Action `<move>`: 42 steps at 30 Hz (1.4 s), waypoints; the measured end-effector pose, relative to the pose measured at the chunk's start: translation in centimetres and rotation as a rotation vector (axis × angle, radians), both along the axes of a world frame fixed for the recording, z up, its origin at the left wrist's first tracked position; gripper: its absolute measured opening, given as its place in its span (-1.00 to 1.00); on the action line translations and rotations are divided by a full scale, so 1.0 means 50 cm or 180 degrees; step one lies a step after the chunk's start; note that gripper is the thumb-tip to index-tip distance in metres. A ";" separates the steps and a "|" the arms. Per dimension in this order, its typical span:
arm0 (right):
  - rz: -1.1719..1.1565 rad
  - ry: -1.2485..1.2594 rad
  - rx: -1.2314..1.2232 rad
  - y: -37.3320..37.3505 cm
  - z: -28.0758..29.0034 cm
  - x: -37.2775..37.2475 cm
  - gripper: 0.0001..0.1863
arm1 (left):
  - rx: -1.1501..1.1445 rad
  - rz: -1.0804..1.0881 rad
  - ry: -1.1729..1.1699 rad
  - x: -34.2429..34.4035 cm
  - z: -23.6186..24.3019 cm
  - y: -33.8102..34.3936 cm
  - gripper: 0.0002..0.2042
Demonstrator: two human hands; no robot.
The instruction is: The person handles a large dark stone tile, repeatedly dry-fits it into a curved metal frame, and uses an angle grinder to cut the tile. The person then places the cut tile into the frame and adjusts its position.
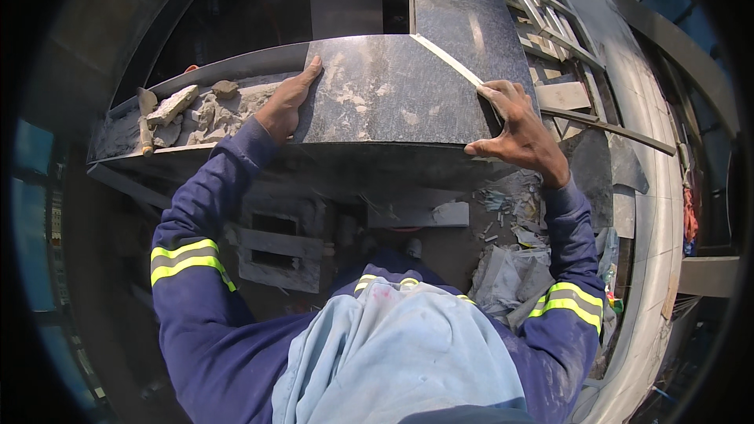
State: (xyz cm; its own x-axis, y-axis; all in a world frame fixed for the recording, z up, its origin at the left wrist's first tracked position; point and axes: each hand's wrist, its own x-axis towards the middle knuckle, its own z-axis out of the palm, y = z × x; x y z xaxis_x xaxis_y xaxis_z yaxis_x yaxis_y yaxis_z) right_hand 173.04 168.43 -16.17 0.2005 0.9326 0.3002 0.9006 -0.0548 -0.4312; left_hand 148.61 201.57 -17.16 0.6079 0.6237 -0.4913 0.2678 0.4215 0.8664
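Note:
A dark grey stone slab (377,94) with pale dust smudges lies across the top of a long ledge in front of me. My left hand (290,102) holds its left edge, fingers stretched along that side. At the near right corner, my right hand (518,129) grips the slab, with the thumb at the front edge and the other fingers bent by the slanted right side. A narrow white strip (448,60) runs along that slanted side up to these fingers. Left of the slab, the ledge's trough holds grey mortar and broken lumps (208,114). A trowel (146,122) rests at its left end.
Another dark slab surface (463,23) extends away at the back right. Beyond it lie a metal ladder (550,20) and a long bar (620,132). Below the ledge are a hollow block (279,259), crumpled sheeting and rubble (510,275).

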 end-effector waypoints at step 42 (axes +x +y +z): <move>-0.2547 0.2393 0.1992 -0.157 -0.239 0.049 -0.74 | 0.0568 -0.0009 -0.0024 0.106 -0.058 0.001 -0.46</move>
State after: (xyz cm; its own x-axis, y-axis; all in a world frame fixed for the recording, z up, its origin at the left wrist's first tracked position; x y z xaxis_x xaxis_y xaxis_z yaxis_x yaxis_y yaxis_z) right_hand 175.48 160.56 -28.14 0.9540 0.2117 0.2124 0.2319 -0.0717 -0.9701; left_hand 153.90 201.61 -20.04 0.6129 0.6990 -0.3684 0.2621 0.2601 0.9293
